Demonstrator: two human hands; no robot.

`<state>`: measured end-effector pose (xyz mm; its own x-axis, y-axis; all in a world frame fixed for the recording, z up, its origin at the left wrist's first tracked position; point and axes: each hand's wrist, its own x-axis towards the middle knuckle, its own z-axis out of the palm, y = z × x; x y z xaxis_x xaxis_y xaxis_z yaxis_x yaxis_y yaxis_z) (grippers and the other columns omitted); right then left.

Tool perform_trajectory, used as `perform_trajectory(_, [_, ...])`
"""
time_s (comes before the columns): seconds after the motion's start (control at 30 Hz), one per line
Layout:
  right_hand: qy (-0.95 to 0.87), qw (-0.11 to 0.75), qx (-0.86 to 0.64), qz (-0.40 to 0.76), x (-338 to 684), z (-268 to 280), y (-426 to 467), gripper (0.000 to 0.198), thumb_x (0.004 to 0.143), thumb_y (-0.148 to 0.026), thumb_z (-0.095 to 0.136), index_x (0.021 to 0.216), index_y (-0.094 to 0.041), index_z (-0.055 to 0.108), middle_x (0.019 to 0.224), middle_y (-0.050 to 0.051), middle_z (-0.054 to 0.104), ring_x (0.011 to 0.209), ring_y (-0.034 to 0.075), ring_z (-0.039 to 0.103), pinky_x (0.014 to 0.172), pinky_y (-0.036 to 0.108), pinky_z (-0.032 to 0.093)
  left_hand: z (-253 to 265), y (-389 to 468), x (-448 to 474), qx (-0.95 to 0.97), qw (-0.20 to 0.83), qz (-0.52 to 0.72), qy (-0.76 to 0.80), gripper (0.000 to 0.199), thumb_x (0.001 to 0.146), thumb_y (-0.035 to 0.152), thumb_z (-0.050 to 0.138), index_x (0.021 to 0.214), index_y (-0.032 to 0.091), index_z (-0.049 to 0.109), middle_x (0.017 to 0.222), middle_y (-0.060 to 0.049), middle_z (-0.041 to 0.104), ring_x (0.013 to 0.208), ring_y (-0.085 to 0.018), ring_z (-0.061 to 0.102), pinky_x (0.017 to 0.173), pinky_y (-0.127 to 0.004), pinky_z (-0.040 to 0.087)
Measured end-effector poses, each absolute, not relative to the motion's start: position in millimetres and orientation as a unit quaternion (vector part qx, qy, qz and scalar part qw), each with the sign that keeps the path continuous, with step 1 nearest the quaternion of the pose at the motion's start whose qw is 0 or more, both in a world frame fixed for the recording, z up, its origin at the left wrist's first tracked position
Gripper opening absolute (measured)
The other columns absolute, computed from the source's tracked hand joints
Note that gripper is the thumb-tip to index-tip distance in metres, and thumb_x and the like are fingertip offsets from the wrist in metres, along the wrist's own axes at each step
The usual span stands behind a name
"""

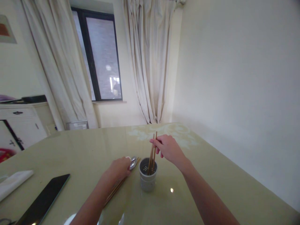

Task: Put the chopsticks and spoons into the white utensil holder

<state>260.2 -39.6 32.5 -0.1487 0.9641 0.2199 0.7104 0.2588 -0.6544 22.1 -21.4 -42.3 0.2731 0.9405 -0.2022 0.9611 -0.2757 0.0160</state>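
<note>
At lower centre of the frame, grey cup (147,183): upright on the bench (225,181), mouth up, between the two hands.
Standing chopsticks (154,158): lower ends inside the cup, long axis steep, tops leaning slightly right towards the upper edge of the frame.
Right hand (167,146): above and to the right of the cup, fingers pinched narrow around the upper part of the standing chopsticks.
Left hand (118,168): left of the cup, bent over the spoons and slanted chopsticks; how firmly it grips is hidden.
Slanted chopsticks (114,191): long axis running from lower left up towards the right, passing under the left hand, upper tips near the cup's left rim.
Spoons (133,164): bowls showing past the left hand, between it and the cup, apart from the rim.
Nearer hand: the left to the spoons, the right to the standing chopsticks.
</note>
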Motion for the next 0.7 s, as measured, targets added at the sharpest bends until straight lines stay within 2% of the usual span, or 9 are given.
perform_trajectory(0.23, [-0.733, 0.242, -0.613, 0.165, 255.4, 30.8, -39.6, 0.048, 0.104, -0.044, 0.057, 0.067, -0.018, 0.071, 0.06, 0.003, 0.075, 0.042, 0.012, 0.06, 0.052, 0.024, 0.042, -49.1, -20.1, 23.6, 0.798, 0.076, -0.068, 0.594, 0.023, 0.077, 0.02, 0.067, 0.098, 0.021, 0.075, 0.108, -0.013, 0.08, 0.098, -0.032, 0.076, 0.074, -0.034, 0.052])
perform_trajectory(0.43, [-0.718, 0.219, -0.653, 0.099, 262.0, 41.8, -46.0, 0.057, 0.101, -0.057, 0.059, 0.059, -0.02, 0.07, 0.056, 0.004, 0.071, 0.053, 0.017, 0.065, 0.059, 0.028, 0.041, -47.7, -15.2, 19.4, 0.803, 0.076, -0.024, 0.591, 0.013, 0.076, 0.025, 0.063, 0.086, 0.022, 0.072, 0.096, -0.009, 0.08, 0.088, -0.028, 0.075, 0.068, -0.031, 0.047])
perform_trajectory(0.5, [-0.709, 0.242, -0.659, 0.066, 266.1, 48.8, -51.4, 0.059, 0.1, -0.06, 0.059, 0.059, -0.02, 0.07, 0.056, 0.005, 0.071, 0.055, 0.018, 0.065, 0.059, 0.029, 0.039, -39.4, -11.8, 12.3, 0.806, 0.108, 0.036, 0.581, 0.01, 0.077, 0.029, 0.063, 0.079, 0.02, 0.069, 0.087, -0.008, 0.079, 0.084, -0.025, 0.073, 0.068, -0.03, 0.047])
perform_trajectory(0.6, [-0.712, 0.316, -0.625, 0.045, 267.1, 58.9, -62.8, 0.059, 0.101, -0.059, 0.059, 0.057, -0.02, 0.066, 0.056, 0.004, 0.069, 0.055, 0.017, 0.063, 0.059, 0.029, 0.038, -17.4, -14.4, 5.2, 0.801, 0.247, 0.179, 0.516, 0.02, 0.084, 0.039, 0.062, 0.079, 0.02, 0.062, 0.077, -0.004, 0.076, 0.073, -0.02, 0.07, 0.063, -0.027, 0.047])
perform_trajectory(0.7, [-0.733, 0.421, -0.523, 0.113, 260.0, 63.3, -73.9, 0.044, 0.103, -0.052, 0.06, 0.075, -0.021, 0.072, 0.063, 0.0, 0.07, 0.057, 0.015, 0.063, 0.059, 0.026, 0.042, 9.4, -32.9, 13.1, 0.775, 0.338, 0.322, 0.427, 0.025, 0.091, 0.045, 0.06, 0.086, 0.02, 0.06, 0.078, -0.003, 0.075, 0.07, -0.016, 0.067, 0.062, -0.025, 0.048])
